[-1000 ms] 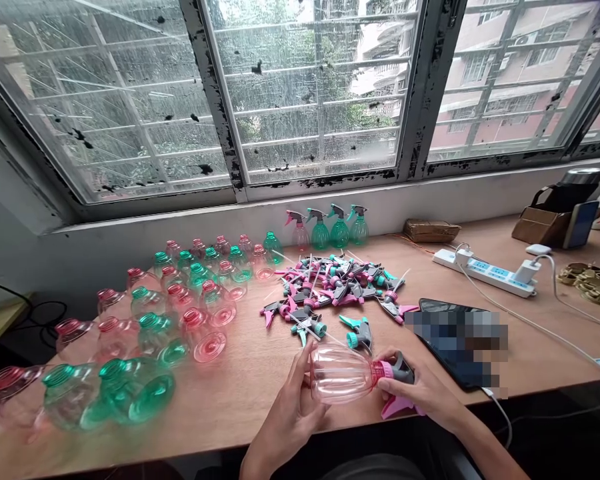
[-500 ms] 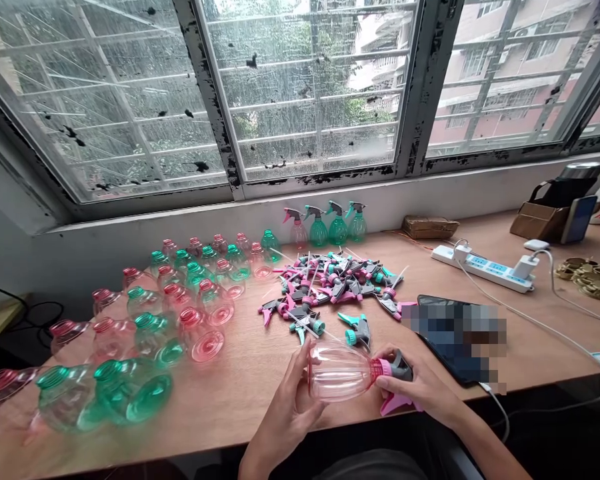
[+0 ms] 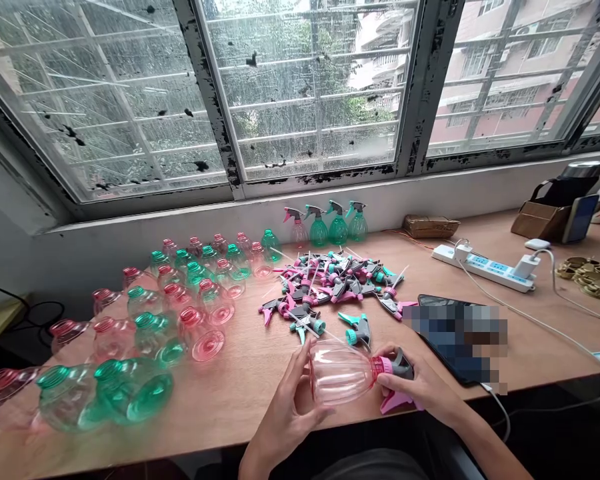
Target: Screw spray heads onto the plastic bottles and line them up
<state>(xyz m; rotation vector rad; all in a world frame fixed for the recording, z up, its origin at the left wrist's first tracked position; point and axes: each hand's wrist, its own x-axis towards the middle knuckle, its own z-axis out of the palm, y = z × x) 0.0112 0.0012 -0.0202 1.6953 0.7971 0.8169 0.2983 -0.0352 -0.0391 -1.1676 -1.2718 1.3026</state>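
A clear pink spray bottle (image 3: 340,373) lies on its side in the air over the table's front edge, its neck pointing right. My left hand (image 3: 293,397) cups its base, with fingers and thumb curved round the end. At the neck, my right hand (image 3: 417,383) grips a grey and pink trigger sprayer head (image 3: 401,365), thumb against the pink collar; its pink trigger points downward. The collar sits at the bottle's mouth; how tightly, I cannot tell. Just beyond the bottle lies a grey and teal sprayer head (image 3: 359,330), near a pile of pink and teal sprayer heads (image 3: 335,280).
Rows of open pink and green bottles (image 3: 145,393) fill the left side. Several bottles with sprayers (image 3: 319,230) stand by the wall. On the right are a dark tablet (image 3: 445,347), a white power strip (image 3: 485,267), cables and gold-coloured metal pieces (image 3: 597,283).
My left thumb has shifted slightly to the right along the underside of the bottle, and the bottle's base has turned or tipped a little. My right hand looks nearly the same.
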